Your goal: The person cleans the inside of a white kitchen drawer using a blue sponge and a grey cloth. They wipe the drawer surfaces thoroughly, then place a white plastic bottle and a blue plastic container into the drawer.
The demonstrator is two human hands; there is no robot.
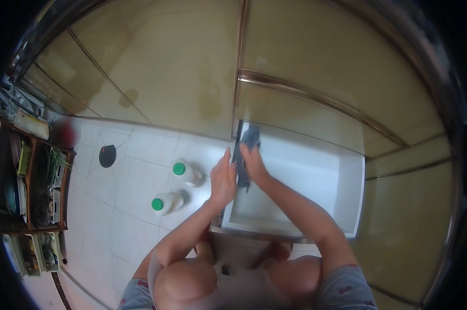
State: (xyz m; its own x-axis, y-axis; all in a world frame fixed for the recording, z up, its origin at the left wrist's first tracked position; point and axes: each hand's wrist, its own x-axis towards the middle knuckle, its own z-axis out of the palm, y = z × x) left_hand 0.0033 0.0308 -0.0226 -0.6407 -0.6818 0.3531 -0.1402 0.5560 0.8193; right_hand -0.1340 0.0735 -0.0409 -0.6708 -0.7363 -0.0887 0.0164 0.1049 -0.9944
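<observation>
A pulled-out white drawer (295,166) lies before me, low in the cabinet, with nothing lying on the part of its floor that I can see. My right hand (255,161) holds a grey-blue cloth (250,135) against the drawer's left side wall. Part of the cloth hangs down along that wall's inner face. On the outer side of the same wall is my left hand (223,180), its palm turned towards the wall and its fingers pointing forward. Whether its fingertips touch the wall or the cloth is hard to make out.
Two white bottles with green caps, one farther (189,173) and one nearer (169,203), stand on the tiled floor (132,182) to the left. A dark floor-drain cover (108,156) lies beyond them. A wooden shelf (30,182) with baskets stands far left. Glossy cabinet doors (171,69) rise ahead.
</observation>
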